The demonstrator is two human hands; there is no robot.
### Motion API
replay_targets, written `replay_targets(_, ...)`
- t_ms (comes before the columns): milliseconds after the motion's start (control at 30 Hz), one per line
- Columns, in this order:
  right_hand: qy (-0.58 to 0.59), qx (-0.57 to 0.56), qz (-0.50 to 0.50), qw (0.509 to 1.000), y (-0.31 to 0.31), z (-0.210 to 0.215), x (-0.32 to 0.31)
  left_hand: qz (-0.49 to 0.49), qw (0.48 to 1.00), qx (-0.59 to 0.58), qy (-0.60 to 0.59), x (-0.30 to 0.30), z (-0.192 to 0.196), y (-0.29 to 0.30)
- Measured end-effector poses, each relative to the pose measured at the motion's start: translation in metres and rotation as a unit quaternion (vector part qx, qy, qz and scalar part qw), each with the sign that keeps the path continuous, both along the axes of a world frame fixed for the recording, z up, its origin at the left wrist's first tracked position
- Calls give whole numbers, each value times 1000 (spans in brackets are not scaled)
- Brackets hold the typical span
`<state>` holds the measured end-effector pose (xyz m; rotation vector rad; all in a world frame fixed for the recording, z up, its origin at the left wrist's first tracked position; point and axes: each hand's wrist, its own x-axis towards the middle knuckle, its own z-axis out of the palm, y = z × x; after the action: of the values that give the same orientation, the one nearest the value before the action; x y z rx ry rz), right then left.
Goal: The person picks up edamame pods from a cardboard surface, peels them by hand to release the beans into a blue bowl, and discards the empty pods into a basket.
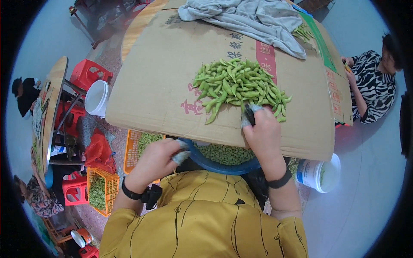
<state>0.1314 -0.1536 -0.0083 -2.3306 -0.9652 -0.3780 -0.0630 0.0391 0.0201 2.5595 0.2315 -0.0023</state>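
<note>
A heap of green soybean pods (241, 84) lies on the flattened cardboard (150, 81) that covers the table. My right hand (263, 131) is at the heap's near edge, its wrapped thumb and finger closed together; whatever is between them is hidden. My left hand (161, 159) is held lower, between an orange crate and the blue basin, with curled fingers in grey wraps. What it holds, if anything, cannot be made out. Shelled green beans (226, 154) fill the blue basin (206, 167), which sits under the table edge at my lap.
A grey cloth (245, 19) lies at the table's far side. The orange crate (130, 152) holds pods; white buckets (329, 173) stand on both sides. One person (374, 86) works at the right; others sit at a table on the left, near red stools (88, 73).
</note>
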Motion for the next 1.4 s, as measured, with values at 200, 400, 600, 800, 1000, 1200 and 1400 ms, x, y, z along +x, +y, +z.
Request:
replay_targets(200, 533, 173, 163, 812, -33, 19, -23, -104, 960, -129, -225, 62, 12, -38)
replay_targets(400, 568, 238, 121, 778, -47, 30, -35, -249, 960, -119, -37, 78, 7, -41)
replay_targets(600, 496, 197, 146, 833, -56, 28, -44, -63, 832, -550, 30, 75, 0, -46)
replay_targets(800, 493, 161, 185, 835, -53, 26, -40, -81, 856, -510, 13, 75, -7, -46)
replay_targets(1000, 591, 212, 187, 756, -52, 26, -40, -85, 908, -411, -13, 74, -7, -44)
replay_targets(1200, 617, 212, 175, 737, -52, 27, -39, -105, 944, -312, -25, 77, -4, -43)
replay_targets(1400, 619, 219, 170, 735, -49, 20, -36, -195, 969, 13, -154, 78, -5, -46)
